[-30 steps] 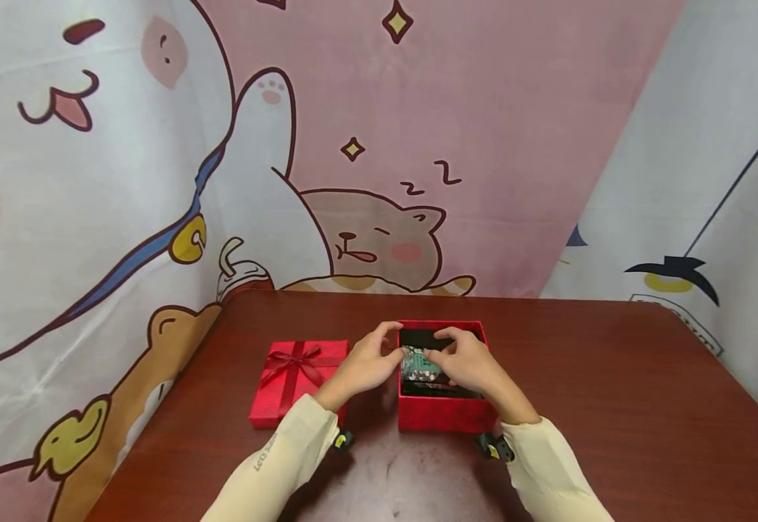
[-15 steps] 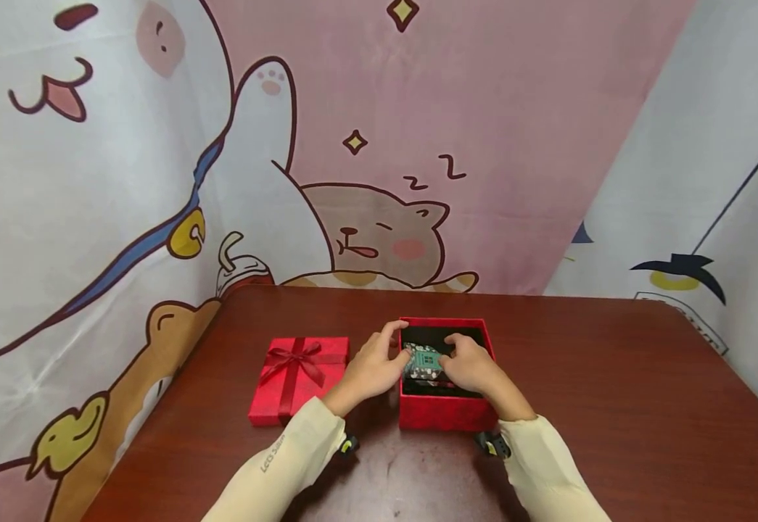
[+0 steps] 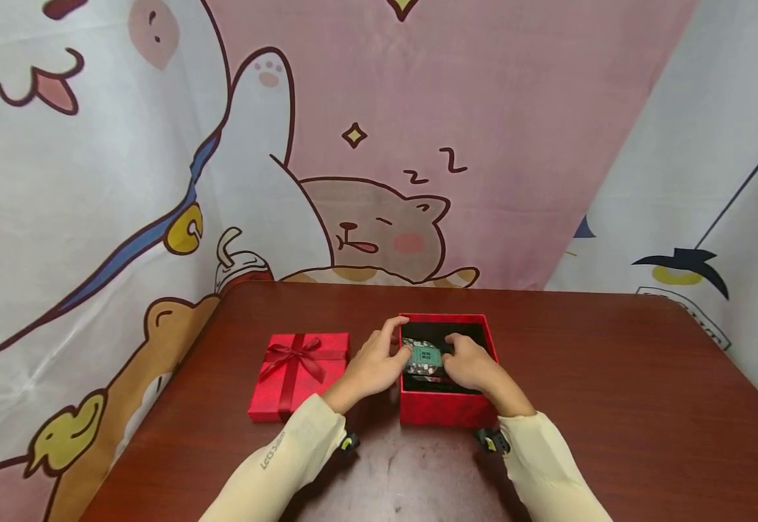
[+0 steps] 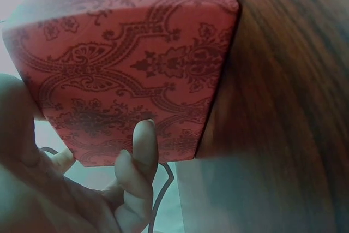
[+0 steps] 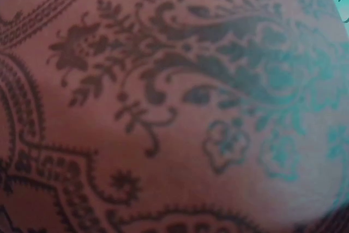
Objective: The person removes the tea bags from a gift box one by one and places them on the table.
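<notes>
A red gift box [image 3: 447, 409] with a black inside stands lidless on the table. In it lies a small dark floral-patterned pack with a green label [image 3: 426, 355]. My left hand [image 3: 373, 364] holds the box's left wall, thumb over the rim beside the pack's left end. In the left wrist view its fingers [image 4: 144, 151] lie against the patterned outer wall. My right hand [image 3: 473, 362] reaches into the box from the right, its thumb at the pack's right end. Its other fingertips are hidden; the right wrist view shows only the patterned box wall [image 5: 163, 151].
Left of the box lies its red lid [image 3: 274, 395], topped by a dark red ribbon bow [image 3: 297, 355]. The brown wooden table [image 3: 614, 406] extends widely to the right. A cartoon-printed cloth [image 3: 516, 145] hangs behind and at the sides.
My right hand has shifted slightly right and down, showing more of the green label. My left hand stays at the box's left wall. The head view has tilted slightly down.
</notes>
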### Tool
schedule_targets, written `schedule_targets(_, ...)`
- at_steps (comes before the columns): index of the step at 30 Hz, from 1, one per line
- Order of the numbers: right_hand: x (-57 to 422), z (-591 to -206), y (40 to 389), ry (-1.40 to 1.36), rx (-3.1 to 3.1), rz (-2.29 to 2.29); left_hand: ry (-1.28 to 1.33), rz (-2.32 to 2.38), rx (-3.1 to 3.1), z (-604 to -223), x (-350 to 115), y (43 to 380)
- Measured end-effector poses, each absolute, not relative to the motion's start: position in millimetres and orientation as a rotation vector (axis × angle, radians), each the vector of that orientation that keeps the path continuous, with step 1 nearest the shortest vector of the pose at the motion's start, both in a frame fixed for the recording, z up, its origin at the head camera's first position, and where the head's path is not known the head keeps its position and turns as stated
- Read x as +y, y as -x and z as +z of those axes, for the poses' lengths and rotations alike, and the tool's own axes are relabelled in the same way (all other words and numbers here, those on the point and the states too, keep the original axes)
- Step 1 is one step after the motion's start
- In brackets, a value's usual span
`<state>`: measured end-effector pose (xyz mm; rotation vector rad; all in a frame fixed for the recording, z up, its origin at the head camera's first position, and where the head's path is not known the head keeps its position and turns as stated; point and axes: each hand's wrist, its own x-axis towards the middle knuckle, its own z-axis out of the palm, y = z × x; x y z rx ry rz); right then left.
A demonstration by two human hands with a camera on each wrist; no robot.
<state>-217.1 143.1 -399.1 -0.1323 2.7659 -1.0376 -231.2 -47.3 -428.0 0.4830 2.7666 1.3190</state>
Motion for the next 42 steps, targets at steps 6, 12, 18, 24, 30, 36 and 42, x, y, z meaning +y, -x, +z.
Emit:
schedule_targets(6, 142, -398, 216, 0.144, 2.799, -1.029, -0.479, 1.318, 2.749, -426, -47, 230)
schedule_targets(12, 142, -398, 217, 0.066, 2.796, -1.075, -0.484, 1.315, 2.741, -426, -47, 230)
schedule_targets(18, 142, -401, 222, -0.006, 2.779, -1.127, -0.490, 1.317, 2.733, -427, -49, 230)
schedule_targets(24, 141, -401, 225, -0.046, 2.818, -1.170, -0.486, 1.311, 2.742, -427, -48, 230)
schedule_targets(30, 140, -402, 227, -0.049, 2.767, -1.271, -0.476, 1.301, 2.736, -428, -47, 231)
schedule_targets(36, 139, -403, 228, -0.014, 2.730, -1.304, -0.480, 1.298, 2.734, -427, -48, 231)
schedule_targets(42, 139, -406, 229, 0.001, 2.721, -1.324, -0.468, 1.303, 2.726, -427, -47, 230)
